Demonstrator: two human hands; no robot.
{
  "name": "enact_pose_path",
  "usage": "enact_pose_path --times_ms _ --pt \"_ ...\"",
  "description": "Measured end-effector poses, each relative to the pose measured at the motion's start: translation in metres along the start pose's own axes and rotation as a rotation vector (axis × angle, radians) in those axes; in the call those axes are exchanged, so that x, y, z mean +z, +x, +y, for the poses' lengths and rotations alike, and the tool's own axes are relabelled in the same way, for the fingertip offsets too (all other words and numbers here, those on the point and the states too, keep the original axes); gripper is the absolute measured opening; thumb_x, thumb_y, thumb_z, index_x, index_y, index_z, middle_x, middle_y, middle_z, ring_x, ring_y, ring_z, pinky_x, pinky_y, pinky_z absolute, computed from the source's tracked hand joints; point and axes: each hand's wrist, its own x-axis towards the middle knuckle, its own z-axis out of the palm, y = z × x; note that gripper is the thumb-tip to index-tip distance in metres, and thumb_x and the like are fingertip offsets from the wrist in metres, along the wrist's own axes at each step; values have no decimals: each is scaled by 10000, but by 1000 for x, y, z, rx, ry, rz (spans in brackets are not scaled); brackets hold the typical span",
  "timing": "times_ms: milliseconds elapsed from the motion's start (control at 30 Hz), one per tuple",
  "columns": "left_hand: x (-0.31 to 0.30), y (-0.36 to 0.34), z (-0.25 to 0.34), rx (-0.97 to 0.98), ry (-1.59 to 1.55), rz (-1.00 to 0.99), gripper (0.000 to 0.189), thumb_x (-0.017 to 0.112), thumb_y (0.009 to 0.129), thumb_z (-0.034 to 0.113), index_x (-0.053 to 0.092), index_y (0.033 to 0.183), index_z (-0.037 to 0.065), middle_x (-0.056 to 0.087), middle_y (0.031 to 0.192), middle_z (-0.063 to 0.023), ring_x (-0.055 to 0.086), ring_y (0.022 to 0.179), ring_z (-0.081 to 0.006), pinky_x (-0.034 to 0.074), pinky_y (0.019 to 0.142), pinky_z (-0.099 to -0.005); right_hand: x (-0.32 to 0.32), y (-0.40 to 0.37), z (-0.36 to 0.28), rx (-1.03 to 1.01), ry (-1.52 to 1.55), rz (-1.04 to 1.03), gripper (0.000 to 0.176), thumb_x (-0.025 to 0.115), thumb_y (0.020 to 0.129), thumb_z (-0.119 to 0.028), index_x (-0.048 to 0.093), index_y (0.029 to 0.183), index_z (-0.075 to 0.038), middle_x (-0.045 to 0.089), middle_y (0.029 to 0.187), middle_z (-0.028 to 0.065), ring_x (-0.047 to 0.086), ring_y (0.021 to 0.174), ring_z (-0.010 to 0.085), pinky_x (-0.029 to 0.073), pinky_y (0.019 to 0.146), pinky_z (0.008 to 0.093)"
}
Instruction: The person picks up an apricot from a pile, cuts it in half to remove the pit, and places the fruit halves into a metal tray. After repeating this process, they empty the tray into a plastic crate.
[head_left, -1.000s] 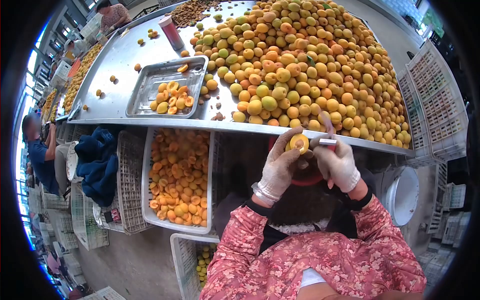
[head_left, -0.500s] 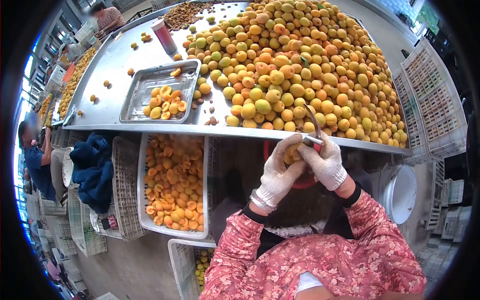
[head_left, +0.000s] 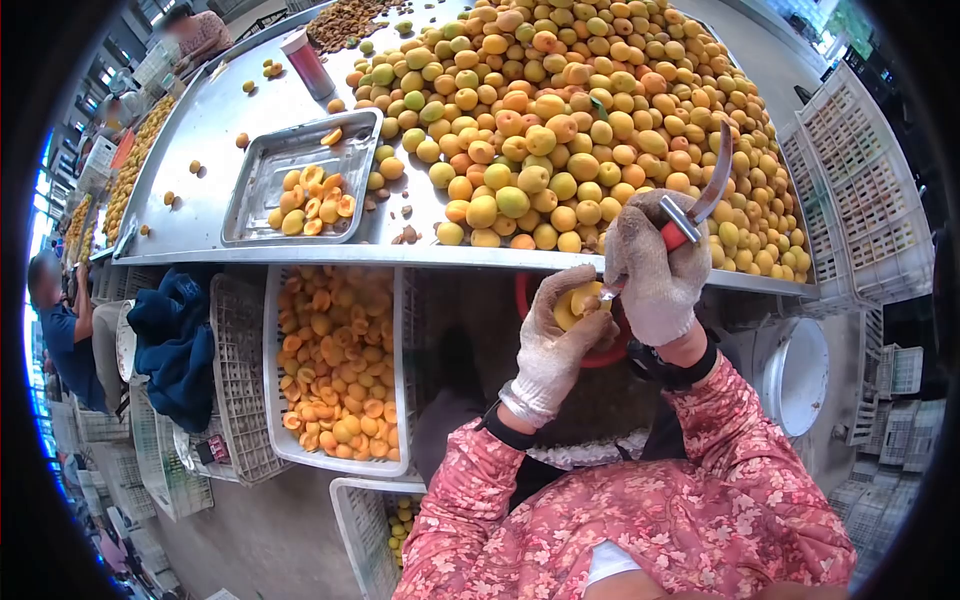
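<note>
My left hand [head_left: 556, 352], in a white knit glove, is closed around a yellow apricot [head_left: 576, 302] just in front of the table edge. The apricot looks cut open, but the fingers cover part of it. Higher and to the right, my gloved right hand [head_left: 656, 270] grips a red-handled knife [head_left: 716, 178] whose curved blade points up over the heap of apricots [head_left: 590, 130]. A small shiny tip shows below the right hand, close to the apricot. Behind my hands, partly hidden, is a red tub [head_left: 610, 352].
On the metal table [head_left: 210, 130] stand a tray [head_left: 238, 225] of apricot halves and a red tumbler [head_left: 308, 65]. A white crate [head_left: 404, 420] full of halves sits below the edge. A white bucket [head_left: 800, 375] is at right. Co-workers are at far left.
My right hand has lifted away from my left, turning so the knife blade swings up and right. The apricot stays in my left hand. The view has shifted slightly.
</note>
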Motion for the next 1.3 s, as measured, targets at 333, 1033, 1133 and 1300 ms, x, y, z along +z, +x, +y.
enact_pose_path --times_ms 333,1033,1133,1300 --pt "8 -5 0 38 -19 78 428 648 882 -10 490 1275 54 621 1053 -90 656 811 -150 572 713 -276 -6 -6 17 -212 -162 -8 175 644 902 12 557 1054 1 612 858 33 575 665 57 477 577 203" --pt "-2 -11 -16 241 261 176 376 661 896 1 519 1242 40 600 1106 -68 588 993 -131 519 861 -274 16 -1 25 69 12 202 99 669 920 -66 574 949 -62 590 739 -10 532 581 43 433 509 209" --pt "-2 -12 -15 248 272 163 374 652 902 2 513 1247 45 591 1107 -66 585 997 -127 523 863 -278 18 7 25 177 227 308 62 573 978 -112 543 930 -87 455 555 -27 390 404 75 318 397 247" --pt "1 -14 -9 71 74 132 373 639 912 1 503 1255 55 573 1119 -60 574 1016 -123 521 873 -285 7 -1 25 197 261 290 91 660 922 -67 575 940 -92 560 697 -21 506 525 46 399 458 205"
